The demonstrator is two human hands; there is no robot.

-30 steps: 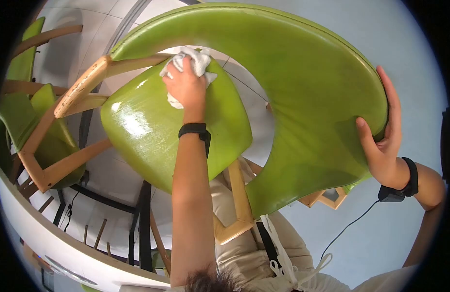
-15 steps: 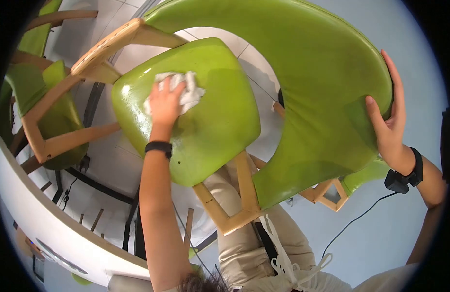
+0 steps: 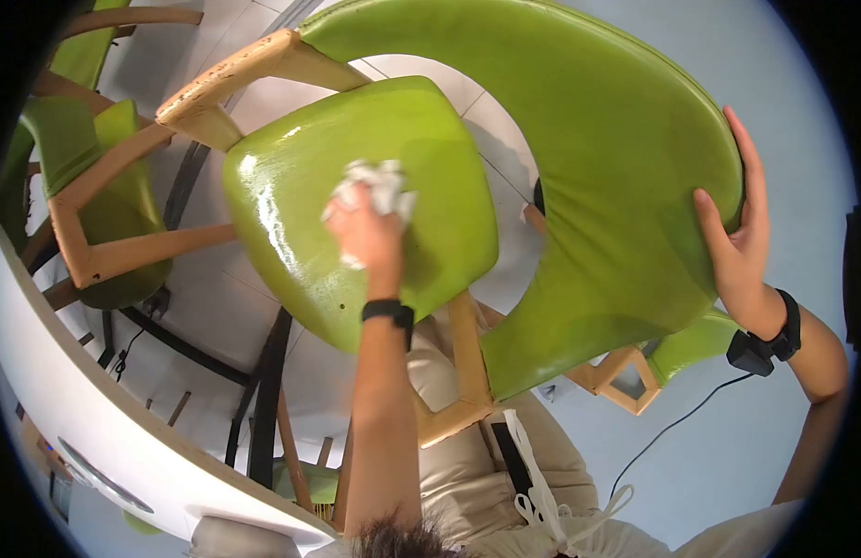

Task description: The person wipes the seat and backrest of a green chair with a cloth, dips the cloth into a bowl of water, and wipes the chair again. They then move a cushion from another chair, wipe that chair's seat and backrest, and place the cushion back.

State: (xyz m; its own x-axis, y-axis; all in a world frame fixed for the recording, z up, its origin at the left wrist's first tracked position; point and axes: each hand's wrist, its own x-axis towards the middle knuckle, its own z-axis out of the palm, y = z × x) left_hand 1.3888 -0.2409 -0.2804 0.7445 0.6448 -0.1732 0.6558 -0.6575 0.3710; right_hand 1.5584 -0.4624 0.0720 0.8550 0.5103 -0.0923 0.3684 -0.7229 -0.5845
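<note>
A green padded chair seat (image 3: 430, 177) with a light wooden frame lies before me. My left hand (image 3: 367, 232), a little blurred, presses a crumpled white cloth (image 3: 382, 186) onto the middle of the seat, fingers closed over it. The chair's wide curved green backrest (image 3: 616, 167) spreads to the right of the seat. At its right end my right hand (image 3: 745, 246) grips the edge, thumb on the near face and fingers round the outer side. A wet-looking shine shows on the seat's left part.
A white table edge (image 3: 151, 437) curves along the lower left. More green chairs (image 3: 123, 205) with wooden frames stand at the left, and part of another chair (image 3: 695, 344) shows under the backrest. A thin black cable (image 3: 667, 418) hangs from the device on my right wrist.
My left hand has moved with the white cloth to the right and slightly down across the seat. My right hand keeps its grip on the backrest. The view has shifted slightly.
</note>
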